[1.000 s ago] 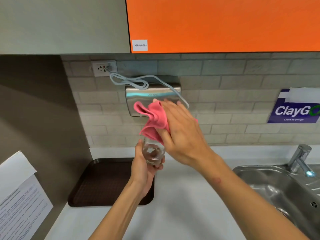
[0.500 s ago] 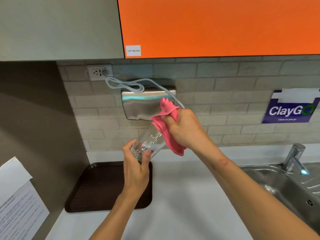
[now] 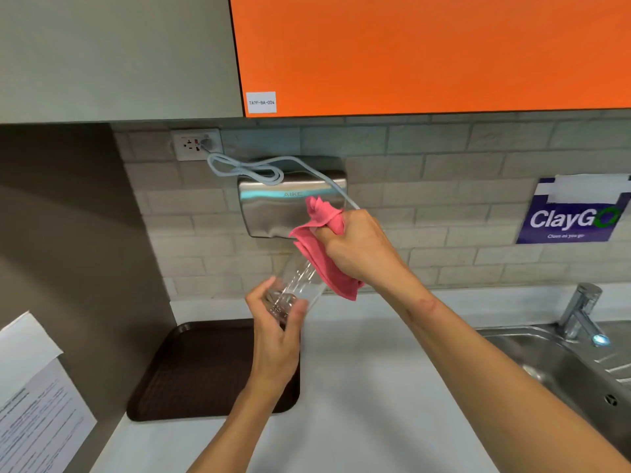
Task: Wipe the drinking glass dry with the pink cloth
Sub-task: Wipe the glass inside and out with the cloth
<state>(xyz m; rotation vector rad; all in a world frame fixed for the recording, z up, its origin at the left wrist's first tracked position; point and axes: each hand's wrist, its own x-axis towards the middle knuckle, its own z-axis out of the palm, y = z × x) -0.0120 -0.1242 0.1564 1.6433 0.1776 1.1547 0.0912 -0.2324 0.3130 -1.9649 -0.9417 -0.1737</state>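
A clear drinking glass point(image 3: 296, 285) is held tilted above the counter, its base toward me and its mouth pointing up and away to the right. My left hand point(image 3: 275, 332) grips the glass around its base. My right hand point(image 3: 358, 247) is closed on a bunched pink cloth point(image 3: 322, 247), which lies against the glass's upper end and hangs down its right side. The rim of the glass is hidden behind the cloth.
A dark brown tray point(image 3: 201, 370) lies on the white counter point(image 3: 358, 387) below my left hand. A steel sink point(image 3: 563, 367) with a tap point(image 3: 580, 312) is at the right. A metal hand dryer point(image 3: 280, 206) hangs on the tiled wall behind the glass. Paper sheets point(image 3: 34, 404) hang at the left.
The glass has gone from upright to tilted, mouth up and right. My right hand, once spread over the cloth above the glass, has closed into a fist on it. Both hands have hardly shifted since half a second ago.
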